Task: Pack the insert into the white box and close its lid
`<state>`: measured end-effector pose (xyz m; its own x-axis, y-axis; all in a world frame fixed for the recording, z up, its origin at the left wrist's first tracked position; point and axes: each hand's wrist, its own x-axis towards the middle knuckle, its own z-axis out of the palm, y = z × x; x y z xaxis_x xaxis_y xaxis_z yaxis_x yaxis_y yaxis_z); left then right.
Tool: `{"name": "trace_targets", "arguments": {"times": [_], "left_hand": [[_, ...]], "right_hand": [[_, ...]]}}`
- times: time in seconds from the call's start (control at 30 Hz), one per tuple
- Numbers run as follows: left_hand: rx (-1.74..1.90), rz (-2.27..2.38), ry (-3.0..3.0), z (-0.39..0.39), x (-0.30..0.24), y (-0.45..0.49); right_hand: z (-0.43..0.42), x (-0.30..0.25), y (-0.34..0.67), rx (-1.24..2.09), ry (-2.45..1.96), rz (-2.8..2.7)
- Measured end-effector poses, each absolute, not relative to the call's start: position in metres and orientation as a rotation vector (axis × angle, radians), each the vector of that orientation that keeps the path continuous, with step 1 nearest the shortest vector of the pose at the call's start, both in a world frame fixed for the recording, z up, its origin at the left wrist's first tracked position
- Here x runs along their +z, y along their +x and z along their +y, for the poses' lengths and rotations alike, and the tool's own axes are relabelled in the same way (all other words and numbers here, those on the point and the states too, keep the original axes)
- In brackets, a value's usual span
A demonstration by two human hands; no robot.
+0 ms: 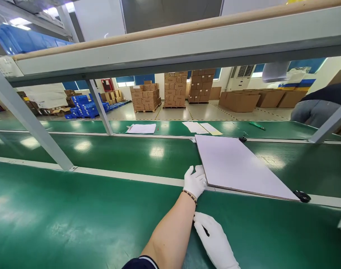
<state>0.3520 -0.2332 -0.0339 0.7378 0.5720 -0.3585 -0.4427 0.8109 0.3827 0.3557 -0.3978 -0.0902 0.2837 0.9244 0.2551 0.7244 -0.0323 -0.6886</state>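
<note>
A large flat white panel [237,166] lies across the green conveyor belt [131,153] and the pale rail in front of it. My left hand [195,181], in a white glove with a bead bracelet at the wrist, grips the panel's near left corner, fingers curled over the edge. My right hand [215,241], also gloved, lies flat on the green bench surface [61,216] close to my left forearm, fingers stretched out. A thin dark object [205,231] shows beside its fingers; I cannot make out what it is.
Small black pieces sit at the panel's near right corner [301,195] and far corner [242,139]. Papers [141,128] and a green tool [257,125] lie on the far bench. Slanted grey frame posts [33,127] rise at left. Another person [318,106] stands far right. Stacked cartons [174,89] fill the background.
</note>
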Motion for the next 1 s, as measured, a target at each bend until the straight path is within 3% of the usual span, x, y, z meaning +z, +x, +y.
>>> {"name": "trace_targets", "arguments": {"times": [0.43, 0.67, 1.0], "left_hand": [[0.51, 0.247, 0.246, -0.243, -0.03, 0.348], [0.517, 0.251, 0.203, -0.248, -0.031, 0.349], [0.609, 0.324, 0.119, -0.255, -0.031, 0.351]], "right_hand": [[-0.402, -0.086, 0.353, 0.506, -1.729, -1.323], [-0.392, -0.101, 0.393, 0.482, -1.598, -0.817], [-0.351, -0.071, 0.501, 0.565, -0.967, -0.288]]}}
